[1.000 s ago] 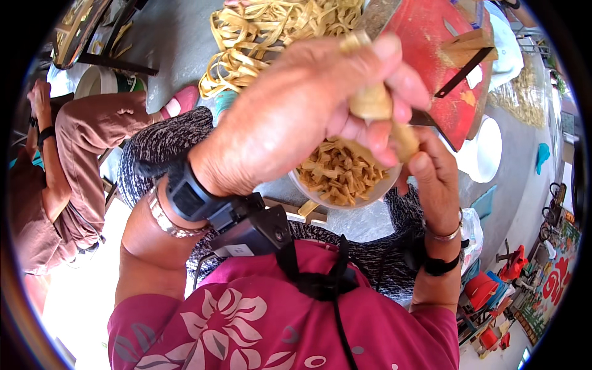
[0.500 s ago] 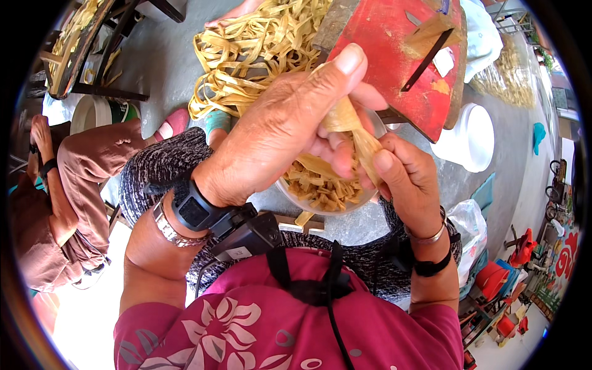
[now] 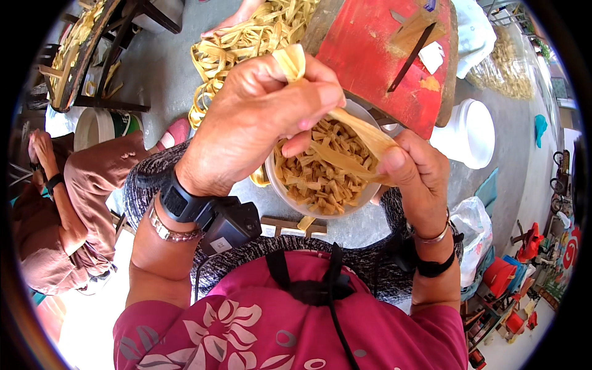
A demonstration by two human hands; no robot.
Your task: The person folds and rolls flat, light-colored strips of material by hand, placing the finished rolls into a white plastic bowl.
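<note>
My left hand (image 3: 259, 117) is closed on a pale yellow dried-leaf strip (image 3: 365, 132), one end sticking up above my fingers. To the lower right, my right hand (image 3: 419, 176) pinches the same strip, which stretches between the two hands. Beneath them sits a round plastic bowl (image 3: 333, 213) full of short, cut yellow pieces (image 3: 324, 188), partly covered by the strip and my fingers. Beyond my hands lies a red board (image 3: 364, 55) with a wooden block (image 3: 416, 28) and a dark upright blade (image 3: 408, 61) on it.
Long strips (image 3: 259, 34) lie piled on the floor ahead. A white bucket (image 3: 465, 135) stands at right, near a plastic bag (image 3: 472, 231). A seated person (image 3: 92, 179) is at left by another bucket (image 3: 89, 126) and a dark wooden bench (image 3: 92, 74).
My left hand has moved left and turned, drawing away from my right hand. The strip now spans a wider gap, and more of the bowl's contents show.
</note>
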